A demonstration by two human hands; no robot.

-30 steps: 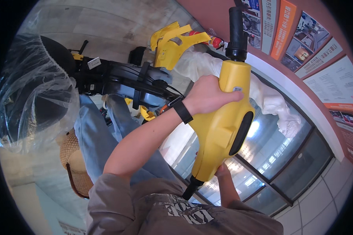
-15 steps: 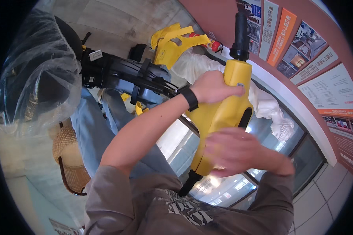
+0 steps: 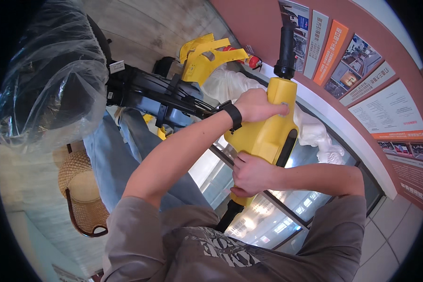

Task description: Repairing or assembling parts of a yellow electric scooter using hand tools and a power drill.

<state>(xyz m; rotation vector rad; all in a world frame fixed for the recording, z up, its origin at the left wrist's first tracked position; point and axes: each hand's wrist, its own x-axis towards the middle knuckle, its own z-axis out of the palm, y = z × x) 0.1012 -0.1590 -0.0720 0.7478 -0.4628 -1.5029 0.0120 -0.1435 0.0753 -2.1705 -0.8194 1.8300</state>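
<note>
A yellow scooter handlebar cover (image 3: pixel 263 136) runs slantwise in front of me, with a black slot-like strip (image 3: pixel 287 148) on its right side. A black handlebar grip (image 3: pixel 285 49) sticks out of its far end. Another black grip (image 3: pixel 229 215) juts from the near end, beside my shirt. My left hand (image 3: pixel 254 105) is closed round the cover's far part, the thumb lying across its top; its other fingers are mostly hidden. Lower down, my right hand (image 3: pixel 253 175) curls its fingers over the cover's near part, their tips along the left edge.
The black scooter frame (image 3: pixel 141 87) extends left toward a part wrapped in clear plastic (image 3: pixel 51 84). Behind it are yellow panels (image 3: pixel 207 58) and a red fire extinguisher (image 3: pixel 253 61). A wicker chair (image 3: pixel 82 176), a white statue (image 3: pixel 312 131), glass panes (image 3: pixel 286 225) and a poster wall (image 3: pixel 331 51) surround me.
My right hand, blurred and spread over the cover before, now rests on its near part with curled fingers. My left hand keeps its hold. The view has shifted slightly.
</note>
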